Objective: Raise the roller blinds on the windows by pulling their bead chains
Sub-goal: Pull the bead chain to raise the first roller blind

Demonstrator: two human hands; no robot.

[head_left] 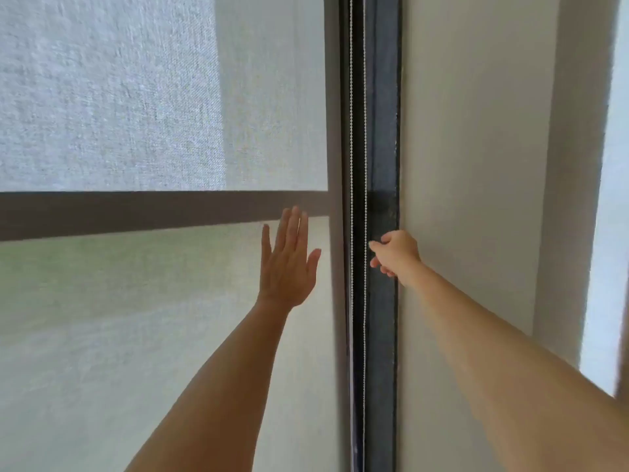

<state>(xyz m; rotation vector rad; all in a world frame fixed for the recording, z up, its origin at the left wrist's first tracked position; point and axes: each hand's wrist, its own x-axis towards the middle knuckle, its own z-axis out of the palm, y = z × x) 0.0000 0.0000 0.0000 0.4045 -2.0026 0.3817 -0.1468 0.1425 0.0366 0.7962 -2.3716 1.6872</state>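
Observation:
A pale woven roller blind point(143, 107) hangs fully down over the big window on the left. A dark horizontal window bar point(136, 212) shows through it. Two strands of white bead chain point(352, 131) run top to bottom along the dark window frame point(383, 137), just right of the blind's edge. My left hand point(289, 264) is flat and open, fingers up, against or just in front of the blind. My right hand point(396, 255) reaches to the right strand, thumb and fingertips pinched at it at about mid-height.
A plain light wall pillar point(476, 165) stands right of the frame. Beyond it at the far right edge is a second bright window strip point(609, 233).

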